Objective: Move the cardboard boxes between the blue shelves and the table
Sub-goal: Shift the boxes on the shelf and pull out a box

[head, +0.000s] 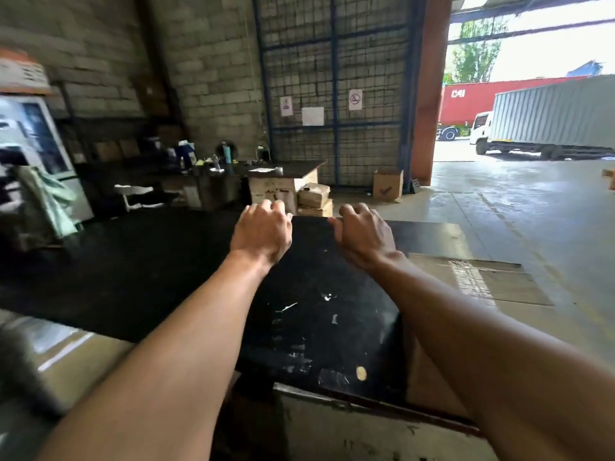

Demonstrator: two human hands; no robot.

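Note:
Both my bare arms reach forward over a black table top point(149, 271). My left hand point(261, 232) and my right hand point(362, 236) hover side by side near its far edge, fingers loosely curled downward, holding nothing. A cardboard box point(492, 284) with a taped top stands close against the table's right side, just right of my right forearm. Another taped cardboard surface point(76, 347) lies at the lower left, blurred. More cardboard boxes point(314, 196) are stacked on the floor beyond the table, and a single one point(387, 184) stands by the wall. No blue shelves are in view.
A cluttered dark desk point(286, 168) with bottles stands behind the table. A blue-framed wire mesh point(336, 78) covers the back wall. A white cabinet point(40, 144) is at the left. At right, concrete floor point(519, 201) leads to an open doorway with a truck point(545, 124) outside.

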